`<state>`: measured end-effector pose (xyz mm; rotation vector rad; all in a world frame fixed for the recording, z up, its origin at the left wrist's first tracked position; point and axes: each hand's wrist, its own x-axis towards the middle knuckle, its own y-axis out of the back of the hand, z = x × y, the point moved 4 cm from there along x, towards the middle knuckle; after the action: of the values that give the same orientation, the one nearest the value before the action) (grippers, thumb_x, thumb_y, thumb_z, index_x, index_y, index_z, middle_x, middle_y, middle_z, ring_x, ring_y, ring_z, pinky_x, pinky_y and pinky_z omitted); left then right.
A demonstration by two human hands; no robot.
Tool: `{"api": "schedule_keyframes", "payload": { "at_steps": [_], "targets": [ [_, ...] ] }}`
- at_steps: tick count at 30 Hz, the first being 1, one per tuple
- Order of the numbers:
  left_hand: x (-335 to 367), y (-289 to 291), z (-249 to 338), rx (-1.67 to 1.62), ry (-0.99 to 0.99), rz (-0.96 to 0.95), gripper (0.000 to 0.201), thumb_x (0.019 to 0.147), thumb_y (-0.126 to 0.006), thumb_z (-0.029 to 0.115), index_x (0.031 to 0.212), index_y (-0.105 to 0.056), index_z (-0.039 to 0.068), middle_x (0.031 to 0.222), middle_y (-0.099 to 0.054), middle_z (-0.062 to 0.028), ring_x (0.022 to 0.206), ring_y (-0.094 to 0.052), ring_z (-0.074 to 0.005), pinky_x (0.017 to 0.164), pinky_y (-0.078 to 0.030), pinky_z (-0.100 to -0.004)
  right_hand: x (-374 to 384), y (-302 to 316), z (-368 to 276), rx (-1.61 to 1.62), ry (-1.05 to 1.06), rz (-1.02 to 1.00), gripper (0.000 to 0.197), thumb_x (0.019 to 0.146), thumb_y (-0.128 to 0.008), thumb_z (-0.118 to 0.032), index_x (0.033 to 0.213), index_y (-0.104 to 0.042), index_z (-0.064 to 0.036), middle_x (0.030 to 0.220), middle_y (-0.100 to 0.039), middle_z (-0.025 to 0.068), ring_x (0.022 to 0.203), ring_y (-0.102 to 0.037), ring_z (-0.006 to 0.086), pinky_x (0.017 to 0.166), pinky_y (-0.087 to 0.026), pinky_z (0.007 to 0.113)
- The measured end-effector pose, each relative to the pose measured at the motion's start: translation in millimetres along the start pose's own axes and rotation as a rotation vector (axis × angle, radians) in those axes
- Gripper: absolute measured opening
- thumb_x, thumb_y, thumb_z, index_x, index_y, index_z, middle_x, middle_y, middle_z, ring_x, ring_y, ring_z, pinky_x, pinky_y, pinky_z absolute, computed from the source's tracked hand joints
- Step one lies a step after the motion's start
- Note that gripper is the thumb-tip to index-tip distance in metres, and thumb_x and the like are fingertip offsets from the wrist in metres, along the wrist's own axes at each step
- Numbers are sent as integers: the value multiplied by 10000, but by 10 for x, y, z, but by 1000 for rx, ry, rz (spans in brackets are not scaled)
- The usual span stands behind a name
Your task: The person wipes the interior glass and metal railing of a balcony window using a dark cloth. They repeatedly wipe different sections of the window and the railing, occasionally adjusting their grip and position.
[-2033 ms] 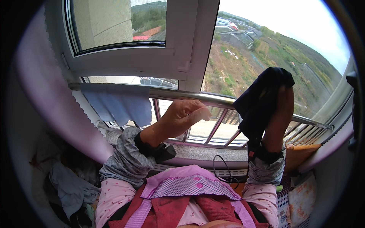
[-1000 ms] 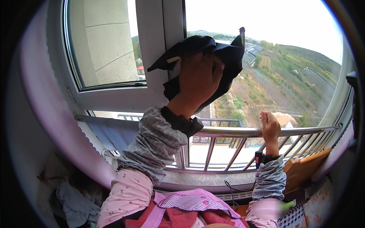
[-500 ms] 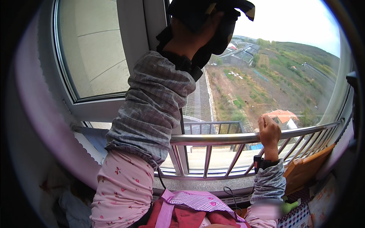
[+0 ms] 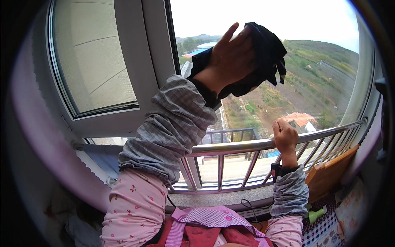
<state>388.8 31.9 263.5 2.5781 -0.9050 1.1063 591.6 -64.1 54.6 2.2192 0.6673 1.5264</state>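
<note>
left hand (image 4: 230,57) lowered with dark cloth (image 4: 263,53)

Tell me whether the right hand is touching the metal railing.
Touching: the head view shows the right hand wrapped around the top bar of the metal railing.

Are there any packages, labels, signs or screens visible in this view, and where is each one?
No packages, labels, signs or screens can be seen.
The left hand presses a dark cloth against the window glass.
The right hand grips the metal railing.
A small green object lies at lower right; its kind is unclear.
</note>
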Motion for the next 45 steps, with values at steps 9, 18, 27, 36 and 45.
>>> {"api": "schedule_keyframes", "payload": {
  "at_steps": [9, 18, 27, 36, 45],
  "targets": [
    [-76, 144, -545, -152, 590, -140, 362, 946, -579, 371, 1223, -646, 149, 1195, -662, -77, 1140, -633, -304, 1019, -472, -474, 0, -26, 46, -26, -36, -11, 314, 984, -544, -344, 808, -619, -95, 824, -669, 141, 790, -646, 396, 666, -502, 492],
    [-795, 494, 118, -982, 514, -91, 307, 867, -713, 127, 1166, -655, 91, 1100, -673, -134, 1025, -672, -306, 870, -540, -361, 15, -106, 149, -115, -55, -71, 335, 989, -534, -379, 879, -683, -100, 870, -700, 165, 833, -666, 408, 713, -516, 514],
    [-938, 1096, 296, -1412, 1142, -431, 301, 1066, -510, 259, 1139, -633, -5, 963, -680, -58, 893, -625, -111, 786, -510, -268, -464, 516, -814, 676, 171, 217, 355, 1039, -557, -321, 1254, -639, -51, 1256, -637, 146, 1166, -618, 273, 949, -514, 386],
    [-898, 1445, 823, -2161, 1405, -248, 440, 1041, -567, 276, 1365, -440, 7, 1092, -639, -99, 1010, -642, -137, 893, -546, -280, -749, 412, -1739, 1226, -47, -79, 736, 826, -725, 32, 1481, -410, -84, 1401, -533, 217, 1289, -556, 331, 1022, -488, 397],
    [-1886, 1562, 672, -738, 556, -627, 518, 972, -601, 471, 1288, -588, 62, 1133, -666, -128, 1006, -674, -300, 839, -557, -392, 162, 722, -678, 670, -122, 284, 471, 957, -688, -161, 1379, -527, -27, 1206, -668, 130, 1044, -648, 206, 905, -492, 321]
  ]
}}
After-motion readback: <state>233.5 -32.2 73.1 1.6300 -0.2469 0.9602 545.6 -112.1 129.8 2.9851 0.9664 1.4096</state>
